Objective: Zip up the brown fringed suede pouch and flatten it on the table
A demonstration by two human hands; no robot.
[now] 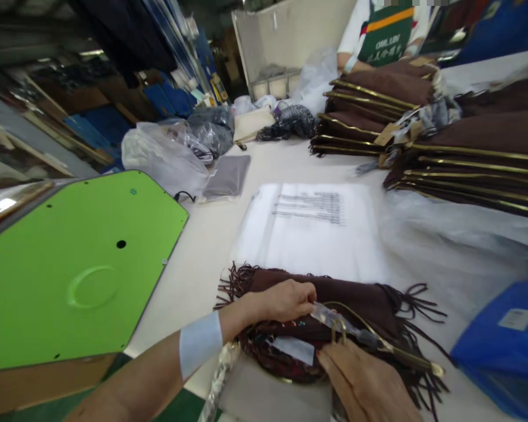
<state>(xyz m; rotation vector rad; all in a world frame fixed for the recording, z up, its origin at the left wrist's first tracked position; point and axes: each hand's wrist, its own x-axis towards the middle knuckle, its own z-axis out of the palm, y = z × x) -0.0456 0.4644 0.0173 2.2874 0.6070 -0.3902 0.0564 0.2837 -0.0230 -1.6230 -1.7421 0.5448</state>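
A dark brown fringed bag point(356, 299) lies on the table close in front of me, with gold edging and tassels at both sides. My left hand point(290, 302) reaches across it, fingers curled on the end of a clear plastic-wrapped strip point(328, 315). My right hand point(367, 381) is at the bag's near right part, fingers pressed together against its edge, just below a gold ring point(339, 329). Between the hands shows a white label point(294, 350) over dark, patterned contents. A plastic-wrapped gold piece point(220, 381) hangs off the bag's near left side.
Beyond the bag lies a stack of white printed plastic bags point(312, 228). Brown gold-edged pieces point(479, 140) are piled right. A blue plastic bag point(506, 346) sits near right, a green board point(83, 264) left. Across the table stands a person in a green apron point(389, 35).
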